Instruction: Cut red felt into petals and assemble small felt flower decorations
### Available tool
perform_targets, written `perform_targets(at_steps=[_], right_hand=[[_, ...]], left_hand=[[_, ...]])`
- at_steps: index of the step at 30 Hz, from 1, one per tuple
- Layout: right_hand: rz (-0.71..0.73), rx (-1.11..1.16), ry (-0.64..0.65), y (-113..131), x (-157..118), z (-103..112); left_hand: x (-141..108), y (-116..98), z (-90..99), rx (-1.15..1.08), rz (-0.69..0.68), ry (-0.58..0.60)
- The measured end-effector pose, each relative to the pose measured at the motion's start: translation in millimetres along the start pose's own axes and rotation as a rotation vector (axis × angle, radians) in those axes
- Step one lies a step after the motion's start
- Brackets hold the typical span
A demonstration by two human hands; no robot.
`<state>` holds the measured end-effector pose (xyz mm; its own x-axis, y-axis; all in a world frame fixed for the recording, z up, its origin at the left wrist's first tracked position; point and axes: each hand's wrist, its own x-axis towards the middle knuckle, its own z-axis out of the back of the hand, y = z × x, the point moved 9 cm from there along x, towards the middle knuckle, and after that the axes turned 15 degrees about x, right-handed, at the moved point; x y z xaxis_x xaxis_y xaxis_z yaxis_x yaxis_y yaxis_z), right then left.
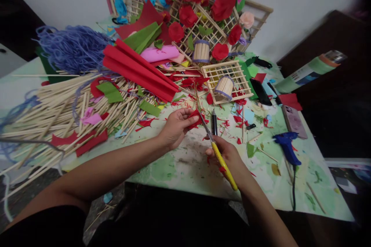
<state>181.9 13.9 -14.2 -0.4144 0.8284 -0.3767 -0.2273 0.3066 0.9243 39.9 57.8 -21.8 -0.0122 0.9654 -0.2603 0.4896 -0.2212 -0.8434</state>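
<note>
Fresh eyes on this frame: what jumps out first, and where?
Bright red flowers crowd the stick lattices at the back, with a tangle of blue yarn at back left. At center, the left hand pinches a red scrap and the right hand holds yellow-handled scissors.

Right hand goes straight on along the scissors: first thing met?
Likely the red paper in the left hand; the scissors in the right hand point towards it, though depth there is unclear.
</note>
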Motion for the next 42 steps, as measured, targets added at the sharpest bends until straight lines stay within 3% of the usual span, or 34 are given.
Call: perform_targets(at_steps=[9,25,32,42], right_hand=[[0.027,-0.086,0.008,11,-6,3],[-0.117,-0.028,0.086,0,-24,9],[-0.169,-0.011,0.092,-5,-30,12],[-0.243,-0.097,0.092,-8,-40,16]], left_hand=[[0,-6,2.0,0.073,0.030,-0.009],[4,-2,-6.8,0.337,0.072,0.157],[5,-4,-12.6,0.368,0.057,0.275],[6,4,-16.0,0.601,0.084,0.475]])
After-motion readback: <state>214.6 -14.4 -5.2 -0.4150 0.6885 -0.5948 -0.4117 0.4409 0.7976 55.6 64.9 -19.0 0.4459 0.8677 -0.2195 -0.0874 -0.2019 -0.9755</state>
